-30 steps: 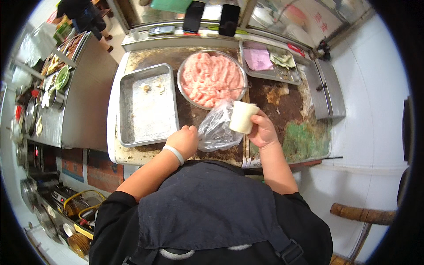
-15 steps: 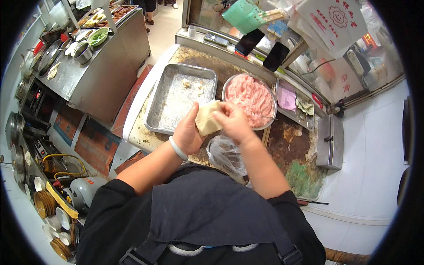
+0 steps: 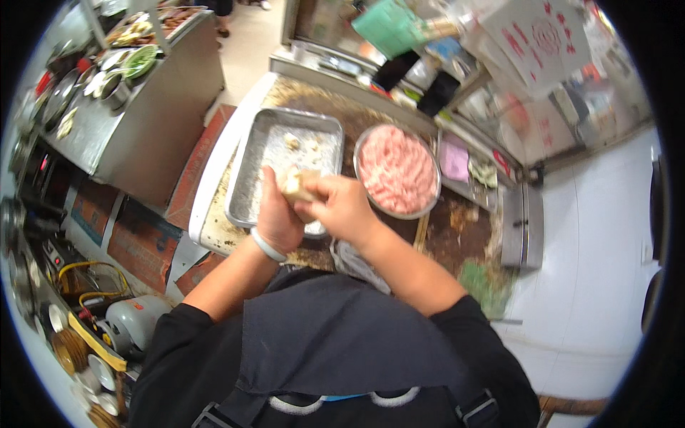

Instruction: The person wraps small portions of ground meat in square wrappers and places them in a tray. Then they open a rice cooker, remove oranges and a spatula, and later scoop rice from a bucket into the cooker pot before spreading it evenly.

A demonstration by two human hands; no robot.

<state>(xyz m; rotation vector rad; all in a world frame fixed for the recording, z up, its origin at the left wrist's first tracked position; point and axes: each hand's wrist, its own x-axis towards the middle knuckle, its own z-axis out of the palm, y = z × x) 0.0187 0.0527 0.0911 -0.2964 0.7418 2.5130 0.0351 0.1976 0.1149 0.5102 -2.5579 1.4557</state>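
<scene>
Pale, thin dough wrappers (image 3: 296, 184), folded or bunched and slightly blurred, are between my hands over the near side of a metal tray. My left hand (image 3: 277, 222), with a light band at the wrist, cups them from the left, thumb up. From the right, my right hand (image 3: 344, 207) pinches their edge with bent fingers. The rectangular tray (image 3: 262, 146) has a whitish, floury bottom. In it lie a few small pale dough pieces (image 3: 292, 143). To the right stands a round metal bowl heaped with pink minced meat (image 3: 397, 171).
A clear plastic bag (image 3: 357, 265) lies below my right forearm. Right of the bowl is a narrow tray with a pink sheet (image 3: 454, 158). A metal box (image 3: 522, 227) stands at the right. Beyond are phones and a green basket (image 3: 389, 27). A steel counter (image 3: 153, 114) is at left.
Both hands have moved left and slightly up over the tray. The wrappers, flat and square before, now look folded or bunched. The whole view has shifted a little.
</scene>
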